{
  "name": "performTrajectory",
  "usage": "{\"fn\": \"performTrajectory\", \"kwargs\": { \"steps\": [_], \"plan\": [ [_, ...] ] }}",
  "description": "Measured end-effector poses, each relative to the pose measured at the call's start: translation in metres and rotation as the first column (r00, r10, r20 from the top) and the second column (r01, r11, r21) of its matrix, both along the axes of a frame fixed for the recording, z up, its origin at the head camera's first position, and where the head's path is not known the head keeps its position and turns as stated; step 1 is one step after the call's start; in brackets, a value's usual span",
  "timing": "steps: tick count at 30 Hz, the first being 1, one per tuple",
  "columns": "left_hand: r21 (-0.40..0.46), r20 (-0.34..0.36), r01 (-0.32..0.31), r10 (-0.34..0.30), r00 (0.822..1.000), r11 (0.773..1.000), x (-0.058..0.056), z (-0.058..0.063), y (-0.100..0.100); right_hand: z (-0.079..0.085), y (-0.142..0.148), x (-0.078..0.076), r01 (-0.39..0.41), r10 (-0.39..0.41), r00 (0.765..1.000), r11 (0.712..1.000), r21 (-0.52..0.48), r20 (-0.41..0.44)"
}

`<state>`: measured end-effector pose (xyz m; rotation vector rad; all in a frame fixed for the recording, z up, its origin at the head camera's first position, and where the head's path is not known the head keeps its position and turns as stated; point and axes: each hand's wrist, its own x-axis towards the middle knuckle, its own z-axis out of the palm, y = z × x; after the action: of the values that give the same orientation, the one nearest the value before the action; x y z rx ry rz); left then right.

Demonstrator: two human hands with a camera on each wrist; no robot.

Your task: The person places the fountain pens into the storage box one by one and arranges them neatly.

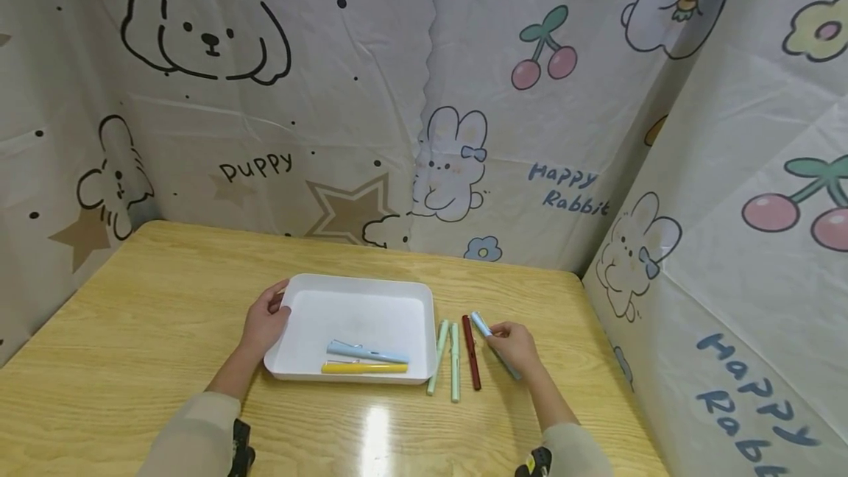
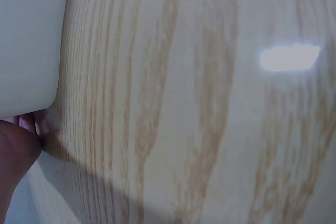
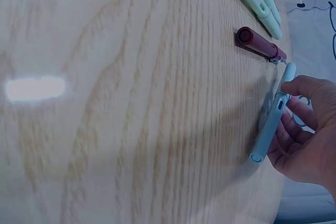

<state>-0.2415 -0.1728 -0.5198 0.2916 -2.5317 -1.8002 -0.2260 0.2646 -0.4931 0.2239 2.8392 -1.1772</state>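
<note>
My left hand (image 1: 265, 322) grips the left side of a white tray (image 1: 361, 311), its thumb at the rim; in the left wrist view the fingers reach beneath the tray's corner. Inside the tray lie a light blue pen (image 1: 367, 352) and a yellow pen (image 1: 364, 369), side by side near the front wall. To the right, my right hand (image 1: 515, 347) pinches another light blue pen (image 3: 270, 127) between thumb and fingers, close over the table. Just left of that pen is a dark red pen (image 1: 471, 352), with two pale green pens (image 1: 455, 363) between it and the tray.
The wood-grain table (image 1: 165, 315) reflects a bright light near its front. A printed cloth (image 1: 371, 94) with cartoon animals hangs behind the table and along both sides.
</note>
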Motion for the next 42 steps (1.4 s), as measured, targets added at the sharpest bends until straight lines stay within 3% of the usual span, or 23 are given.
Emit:
{"fn": "performTrajectory", "kwargs": {
  "steps": [14,42],
  "plan": [
    [0.002,0.004,0.005,-0.005,1.000,1.000,0.001,0.003,0.000,0.011,0.010,-0.003,-0.096,0.095,0.995,0.995,0.028,0.023],
    [-0.006,-0.006,0.002,-0.002,1.000,1.000,0.000,0.000,-0.001,0.036,-0.005,-0.003,-0.230,0.229,0.973,0.970,0.083,0.023]
  ]
}}
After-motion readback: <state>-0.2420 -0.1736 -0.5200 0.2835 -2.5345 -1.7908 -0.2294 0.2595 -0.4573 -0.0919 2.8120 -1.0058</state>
